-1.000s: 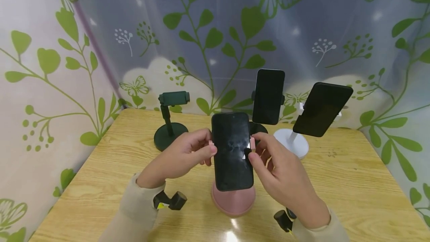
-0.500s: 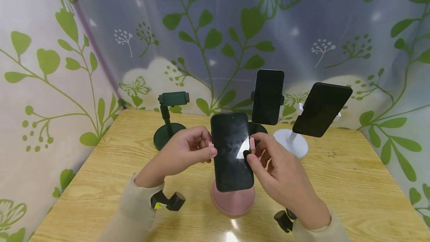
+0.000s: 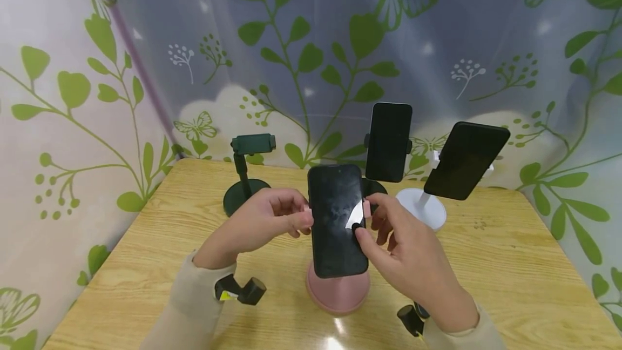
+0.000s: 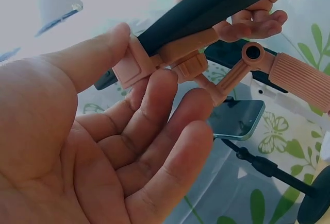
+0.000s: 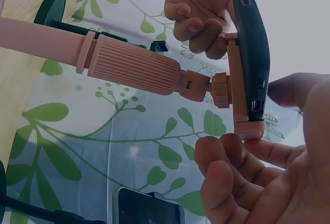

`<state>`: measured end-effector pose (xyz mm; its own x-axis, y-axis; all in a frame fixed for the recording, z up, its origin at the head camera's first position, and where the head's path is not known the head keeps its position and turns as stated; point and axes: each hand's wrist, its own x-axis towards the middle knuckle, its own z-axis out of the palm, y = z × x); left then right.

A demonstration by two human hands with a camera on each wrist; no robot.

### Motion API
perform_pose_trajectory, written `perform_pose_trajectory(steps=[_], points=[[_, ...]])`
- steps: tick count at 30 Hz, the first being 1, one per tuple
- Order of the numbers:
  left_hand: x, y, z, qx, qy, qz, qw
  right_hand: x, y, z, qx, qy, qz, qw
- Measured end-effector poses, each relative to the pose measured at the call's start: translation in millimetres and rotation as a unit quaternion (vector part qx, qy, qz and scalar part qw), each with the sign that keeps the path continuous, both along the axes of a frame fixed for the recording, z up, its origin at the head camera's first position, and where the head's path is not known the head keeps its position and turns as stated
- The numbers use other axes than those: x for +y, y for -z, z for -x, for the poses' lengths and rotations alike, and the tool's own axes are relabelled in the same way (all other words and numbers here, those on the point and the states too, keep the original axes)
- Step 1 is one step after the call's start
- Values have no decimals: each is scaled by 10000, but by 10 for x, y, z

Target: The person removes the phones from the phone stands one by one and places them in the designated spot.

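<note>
Centrally, phone (image 3: 335,236), left hand (image 3: 264,221), right hand (image 3: 410,247) flanking

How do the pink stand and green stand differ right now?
Load: pink stand carries a phone; green stand carries none.
Hands: left hand and right hand are on the pink stand; neither holds the green stand.
Place: pink stand is nearer in the head view; green stand is farther back, to its left.
Shared: round base, on the table.

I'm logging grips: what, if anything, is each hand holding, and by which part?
Left hand: the clamp, by its left end. Right hand: clamp's right end, thumb at the phone.
</note>
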<state>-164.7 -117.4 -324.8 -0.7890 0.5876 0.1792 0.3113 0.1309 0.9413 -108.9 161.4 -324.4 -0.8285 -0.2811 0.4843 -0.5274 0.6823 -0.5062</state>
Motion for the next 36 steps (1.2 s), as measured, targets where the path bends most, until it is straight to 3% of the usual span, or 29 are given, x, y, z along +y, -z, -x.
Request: perform_pose_trajectory(steps=[13,17,22,29,36], points=[[42,-32,-37,418,-259,-8,9988,9,19,8,541,-110,49,9985],[43,-17,-33,491,-290,-30,9984,9,17,-8,422,-253,165,9987],[34,-19,-38,428,-148,-60,9990,4,14,-27,201,-373,270,9987],[25,-37,-35,165,159,-116,9997,7,0,-53,231,-188,168,9994],[39,-26,-42,-9,148,-104,9998,22,13,-41,373,-246,323,9985]])
